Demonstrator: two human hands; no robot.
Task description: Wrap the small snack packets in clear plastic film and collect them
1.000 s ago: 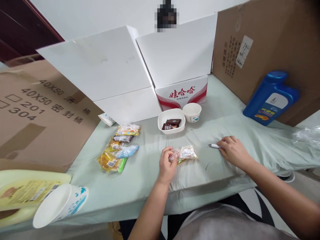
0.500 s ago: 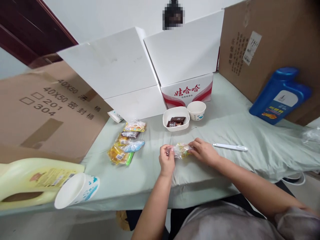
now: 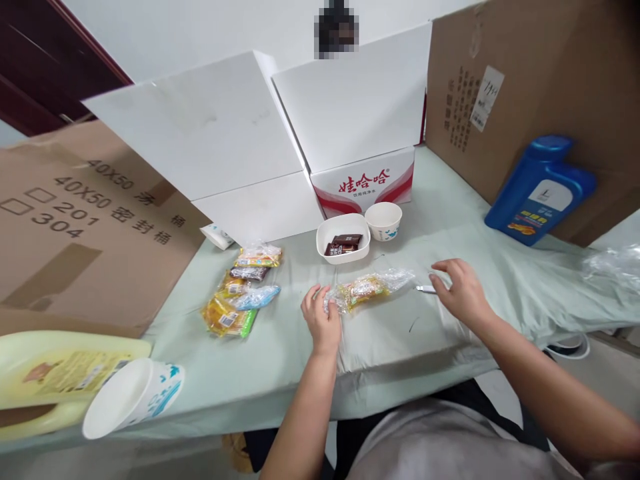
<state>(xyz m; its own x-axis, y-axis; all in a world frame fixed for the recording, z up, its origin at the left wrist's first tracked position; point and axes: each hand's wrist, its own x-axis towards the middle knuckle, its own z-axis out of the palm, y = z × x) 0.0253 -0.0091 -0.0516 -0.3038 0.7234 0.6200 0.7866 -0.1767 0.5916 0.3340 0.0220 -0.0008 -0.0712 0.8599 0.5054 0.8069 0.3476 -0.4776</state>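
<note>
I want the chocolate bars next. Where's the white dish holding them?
Head view: the white dish sits mid-table, just left of the paper cup, before the red-and-white carton, beyond the snack packet in the left hand.

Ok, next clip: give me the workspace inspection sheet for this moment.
Surface: table under pale green cloth, creased.
Job's things: snack packet between the hands; pen beside it.
Clutter: pile of packets, dish of chocolate bars, upright cup, tipped cup, yellow jug, blue jug.
Hands: left hand pinches the snack packet's end; right hand open, fingertips at the pen.
Cables: nothing seen.
Surroundings: cardboard boxes, white box.
</note>
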